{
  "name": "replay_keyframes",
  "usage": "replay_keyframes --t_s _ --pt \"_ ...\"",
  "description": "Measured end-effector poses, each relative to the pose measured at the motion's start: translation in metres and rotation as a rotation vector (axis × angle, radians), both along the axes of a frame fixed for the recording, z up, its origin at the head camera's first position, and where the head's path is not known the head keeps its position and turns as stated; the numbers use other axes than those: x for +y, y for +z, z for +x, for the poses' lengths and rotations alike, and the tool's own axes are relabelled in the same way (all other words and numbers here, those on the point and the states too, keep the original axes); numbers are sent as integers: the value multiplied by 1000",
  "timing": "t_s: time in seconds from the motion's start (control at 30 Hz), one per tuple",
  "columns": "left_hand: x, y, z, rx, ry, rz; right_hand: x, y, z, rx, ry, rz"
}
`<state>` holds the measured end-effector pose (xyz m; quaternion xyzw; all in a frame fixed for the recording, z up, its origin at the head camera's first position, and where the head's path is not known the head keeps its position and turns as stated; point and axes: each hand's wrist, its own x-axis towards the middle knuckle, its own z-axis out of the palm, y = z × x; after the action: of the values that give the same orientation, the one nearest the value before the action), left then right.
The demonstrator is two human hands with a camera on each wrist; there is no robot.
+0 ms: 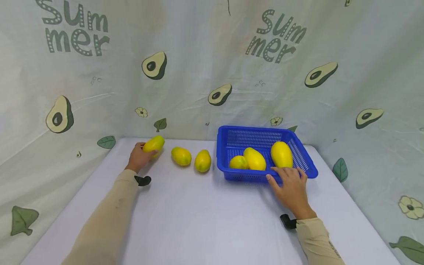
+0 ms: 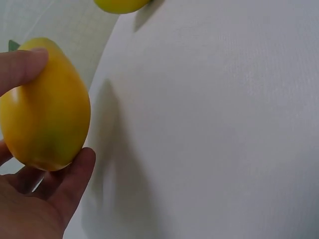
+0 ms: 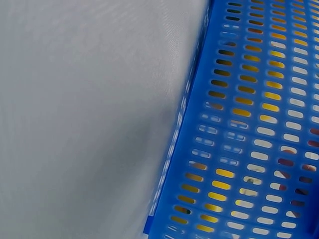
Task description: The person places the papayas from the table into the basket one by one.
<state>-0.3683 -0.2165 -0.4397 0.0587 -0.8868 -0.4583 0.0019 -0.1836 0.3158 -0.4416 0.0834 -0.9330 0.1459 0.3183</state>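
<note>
At the far left of the table, my left hand (image 1: 139,157) grips a yellow mango (image 1: 154,144). In the left wrist view the thumb lies over one side of that mango (image 2: 55,109) and the fingertips support its lower end, above a shadow on the cloth. My right hand (image 1: 292,189) holds the front rim of a blue plastic basket (image 1: 245,176), fingers over the edge and thumb outside. Inside the basket are a small mango (image 1: 238,162), a larger mango (image 1: 255,159) and another large mango (image 1: 282,154). The right wrist view shows the slotted basket wall (image 3: 234,124) close up.
Between the left hand and the basket, two more mangoes, one lying sideways (image 1: 181,156) and one pointing away (image 1: 202,161), rest on the white tablecloth (image 1: 198,221). A printed fabric backdrop (image 1: 185,36) rises behind the table and at both sides.
</note>
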Motion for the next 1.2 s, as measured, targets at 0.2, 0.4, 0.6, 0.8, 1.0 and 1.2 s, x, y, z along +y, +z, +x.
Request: replay_keyframes --t_s 0.2,0.4,0.6,0.8,1.0,1.2 --pt "0 6 1 -26 23 35 1 -3 -1 -1 -8 -1" --pt "3 7 1 -49 74 97 2 1 -3 -1 -11 1" --pt "4 10 -1 -2 61 92 0 2 -2 -10 -12 1" --pt "0 12 2 71 44 67 -1 2 -5 -9 1 2" --pt "2 13 0 83 20 78 -1 2 -6 -5 -1 3" --pt "2 13 4 41 -14 98 -1 3 -3 -10 -3 -6"
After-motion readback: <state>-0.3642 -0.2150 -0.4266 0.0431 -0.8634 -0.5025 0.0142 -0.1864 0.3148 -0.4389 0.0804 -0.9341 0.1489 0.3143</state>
